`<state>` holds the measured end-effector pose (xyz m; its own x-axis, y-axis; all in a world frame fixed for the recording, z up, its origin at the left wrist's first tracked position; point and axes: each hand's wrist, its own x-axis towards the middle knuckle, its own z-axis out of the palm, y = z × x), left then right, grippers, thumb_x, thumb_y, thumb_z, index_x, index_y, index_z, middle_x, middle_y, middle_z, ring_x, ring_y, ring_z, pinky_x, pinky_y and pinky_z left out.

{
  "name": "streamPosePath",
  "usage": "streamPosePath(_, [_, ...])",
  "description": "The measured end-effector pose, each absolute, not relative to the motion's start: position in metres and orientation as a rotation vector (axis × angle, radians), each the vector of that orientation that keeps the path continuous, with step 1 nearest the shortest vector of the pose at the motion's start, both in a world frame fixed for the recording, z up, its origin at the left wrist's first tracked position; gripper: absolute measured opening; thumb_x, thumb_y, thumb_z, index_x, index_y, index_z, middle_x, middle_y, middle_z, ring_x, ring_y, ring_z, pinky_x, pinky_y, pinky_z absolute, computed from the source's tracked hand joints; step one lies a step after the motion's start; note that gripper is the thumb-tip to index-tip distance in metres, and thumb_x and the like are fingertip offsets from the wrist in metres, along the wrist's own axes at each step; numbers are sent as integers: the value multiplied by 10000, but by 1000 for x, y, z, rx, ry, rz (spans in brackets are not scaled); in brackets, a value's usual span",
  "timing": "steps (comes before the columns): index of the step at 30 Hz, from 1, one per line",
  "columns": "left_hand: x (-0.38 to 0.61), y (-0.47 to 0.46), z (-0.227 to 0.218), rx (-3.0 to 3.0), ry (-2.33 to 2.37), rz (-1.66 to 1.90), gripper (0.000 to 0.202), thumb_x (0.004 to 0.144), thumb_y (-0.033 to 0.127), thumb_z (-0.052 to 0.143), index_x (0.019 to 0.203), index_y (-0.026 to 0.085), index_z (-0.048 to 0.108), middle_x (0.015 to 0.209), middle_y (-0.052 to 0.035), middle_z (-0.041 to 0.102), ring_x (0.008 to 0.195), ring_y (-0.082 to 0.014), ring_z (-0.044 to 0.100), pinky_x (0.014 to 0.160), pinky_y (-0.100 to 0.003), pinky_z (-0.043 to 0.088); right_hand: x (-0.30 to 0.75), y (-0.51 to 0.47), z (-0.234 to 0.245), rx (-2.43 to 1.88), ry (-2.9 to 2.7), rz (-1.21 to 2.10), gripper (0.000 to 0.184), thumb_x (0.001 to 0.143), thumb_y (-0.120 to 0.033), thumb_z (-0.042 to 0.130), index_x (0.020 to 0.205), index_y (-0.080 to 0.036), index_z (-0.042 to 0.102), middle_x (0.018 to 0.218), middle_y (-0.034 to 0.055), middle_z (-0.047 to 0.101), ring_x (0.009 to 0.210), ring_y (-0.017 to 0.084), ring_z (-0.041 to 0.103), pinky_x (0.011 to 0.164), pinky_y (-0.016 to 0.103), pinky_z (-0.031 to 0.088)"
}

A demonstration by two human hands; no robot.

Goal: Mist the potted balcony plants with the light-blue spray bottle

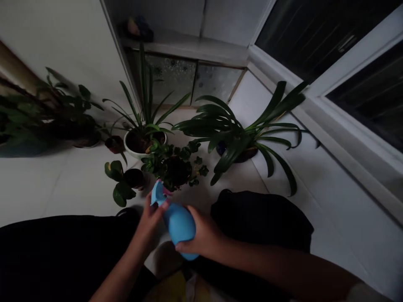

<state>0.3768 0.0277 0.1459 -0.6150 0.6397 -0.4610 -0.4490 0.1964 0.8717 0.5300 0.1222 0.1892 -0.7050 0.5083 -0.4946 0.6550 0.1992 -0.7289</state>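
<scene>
Blue plastic, smooth and rounded: the blue plastic spray bottle (178, 224) sits low in the middle of your view, between your knees, lying tilted with its head pointing up and away toward the pots. Your right hand (203, 237) cups the fat body from the right side, fingers wrapped closed under and around it, which carries the weight. Your left hand (151, 220) is at the narrow top, fingers closed about the blue-and-pink trigger head (158, 193); whether they pinch or only rest there you cannot tell in this dim light. Just beyond the nozzle stands a small dark pot of ivy-like leaves (174, 167), with a little round-leaved plant in a dark pot (126, 180) to its left. Behind them are a white pot of long narrow leaves (141, 136) and a broad strap-leaved plant (239, 136), all on the pale tiled floor (315, 201) below a dark window (346, 42).
</scene>
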Motion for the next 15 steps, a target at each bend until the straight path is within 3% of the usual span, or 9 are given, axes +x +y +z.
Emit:
streamPosePath(2, [366, 32, 165, 113, 1597, 1568, 654, 771, 574, 753, 1303, 216, 626, 1294, -87, 689, 1249, -314, 603, 1047, -401, 475, 528, 113, 195, 1032, 2323, -1543, 1021, 557, -426, 929, 1454, -227, 485, 1397, 151, 620, 1264, 377, 594, 1049, 487, 464])
streamPosePath(6, [364, 47, 178, -85, 1605, 1645, 477, 879, 512, 654, 1297, 284, 641, 1167, -14, 764, 1175, -230, 666, 1032, -334, 477, 519, 103, 194, 1006, 2351, -1528, 981, 589, -529, 900, 1431, -216, 505, 1341, 173, 639, 1218, 406, 607, 1015, 511, 469])
streamPosePath(9, [369, 51, 155, -126, 1594, 1535, 405, 887, 552, 608, 1067, 202, 702, 977, -43, 783, 1002, -236, 714, 946, -333, 520, 513, 101, 181, 1061, 2304, -1450, 936, 583, -537, 887, 1377, -188, 537, 1285, 199, 656, 1178, 428, 625, 968, 525, 484])
streamPosePath(11, [376, 46, 129, -164, 1534, 1415, 378, 862, 553, 637, 910, 182, 688, 945, -67, 775, 1010, -239, 713, 917, -316, 535, 515, 98, 169, 1092, 2169, -1435, 937, 551, -539, 887, 1346, -176, 550, 1265, 206, 663, 1162, 436, 638, 939, 521, 498])
streamPosePath(15, [399, 20, 91, -359, 1381, 1247, 199, 860, 397, 684, 894, 203, 655, 919, -68, 759, 929, -214, 739, 883, -317, 565, 533, 77, 140, 1287, 1753, -1509, 961, 417, -484, 907, 1268, -183, 577, 1177, 195, 680, 1091, 454, 666, 822, 519, 540])
